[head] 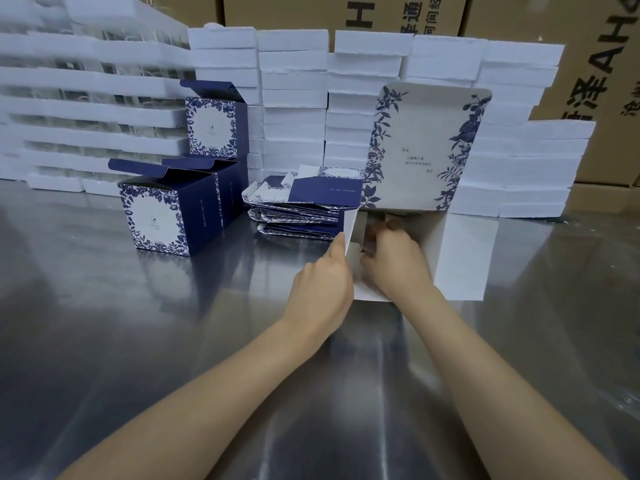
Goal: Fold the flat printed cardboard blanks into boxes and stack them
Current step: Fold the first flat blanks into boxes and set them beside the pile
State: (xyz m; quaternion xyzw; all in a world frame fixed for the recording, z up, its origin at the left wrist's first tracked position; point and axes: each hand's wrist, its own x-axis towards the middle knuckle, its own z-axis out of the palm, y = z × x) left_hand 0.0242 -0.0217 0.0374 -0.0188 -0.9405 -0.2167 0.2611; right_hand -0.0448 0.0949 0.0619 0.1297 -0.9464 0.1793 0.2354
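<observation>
Gripped by both hands: one partly folded box at centre of steel table, open side facing near. Left hand pinching the left white flap edge between thumb and fingers. Right hand reaching inside the box, fingers curled over the inner flaps; exact hold hidden. Printed lid flap standing upright at the far side, blue floral borders visible; plain white flap spread out to the right. Pile of flat blanks lying just left of the box. Three folded boxes stacked further left, lids open. White foam trays stacked along the far edge, brown cartons behind.
</observation>
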